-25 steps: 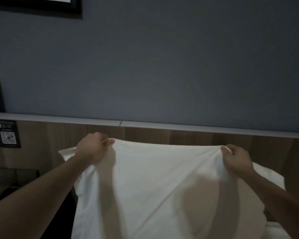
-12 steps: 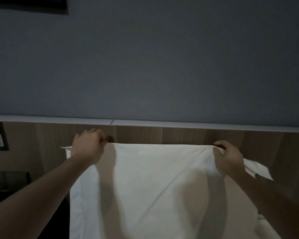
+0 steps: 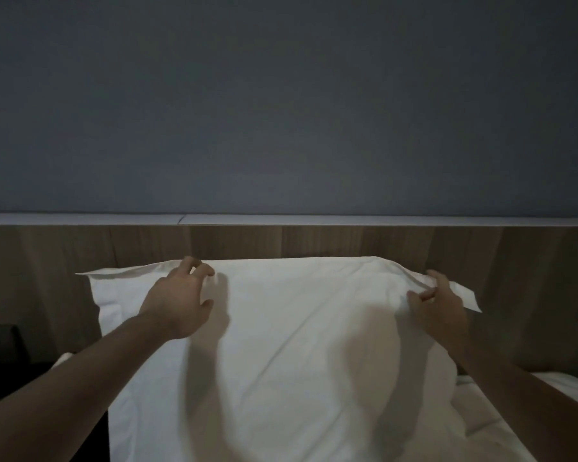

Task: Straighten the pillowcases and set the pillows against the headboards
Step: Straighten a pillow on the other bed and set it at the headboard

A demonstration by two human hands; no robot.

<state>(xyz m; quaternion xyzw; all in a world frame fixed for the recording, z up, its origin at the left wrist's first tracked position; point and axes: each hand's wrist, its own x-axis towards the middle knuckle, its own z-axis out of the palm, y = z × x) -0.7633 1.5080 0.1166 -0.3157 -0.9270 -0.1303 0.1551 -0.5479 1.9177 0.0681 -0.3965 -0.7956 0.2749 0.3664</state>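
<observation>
Left hand (image 3: 176, 303) hovering over pillow (image 3: 281, 328) top edge, fingers (image 3: 201, 270) loosely curled, gripping nothing. Pillow leaning upright against headboard (image 3: 281, 241), case looking mostly smooth. Right hand (image 3: 439, 308) pinching right corner flap. Likely near placed; other pillows out of view. Lower bed (image 3: 564, 388) getting cut off, room dim.

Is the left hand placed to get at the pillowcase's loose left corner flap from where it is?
Probably yes. The left hand sits on the pillow near its top edge, and the flap lies just beside it with nothing between.
</observation>
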